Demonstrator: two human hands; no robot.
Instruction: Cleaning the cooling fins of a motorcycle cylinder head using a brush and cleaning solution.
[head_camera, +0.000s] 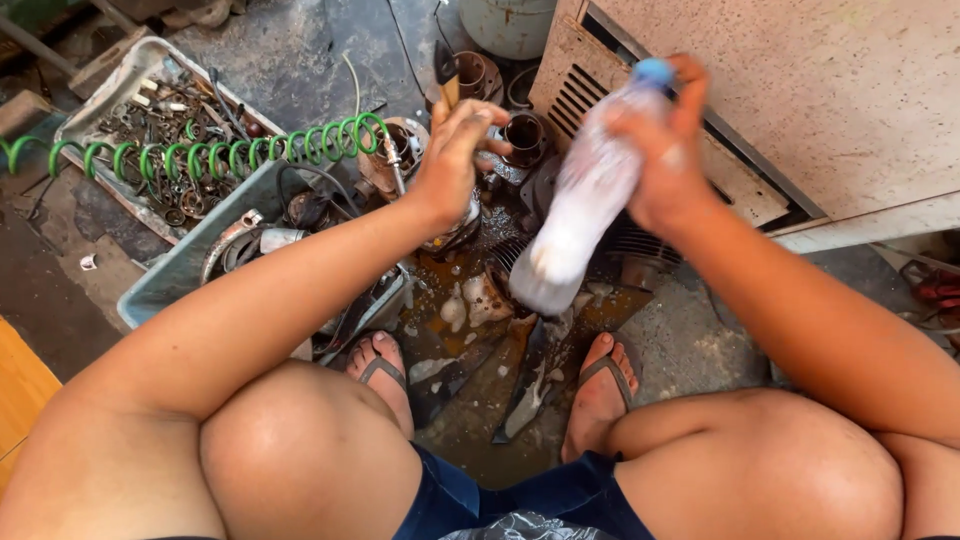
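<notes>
Bare knees low; right hand (668, 150) grips cloudy plastic bottle (580, 205); left hand (455, 160) clasps wooden-handled brush (447, 75).

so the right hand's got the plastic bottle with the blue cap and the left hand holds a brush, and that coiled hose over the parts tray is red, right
Not quite: the coiled hose over the parts tray is green, not red, as the head view shows. The rest stands: the right hand holds the plastic bottle with the blue cap, and the left hand holds a brush.
</notes>
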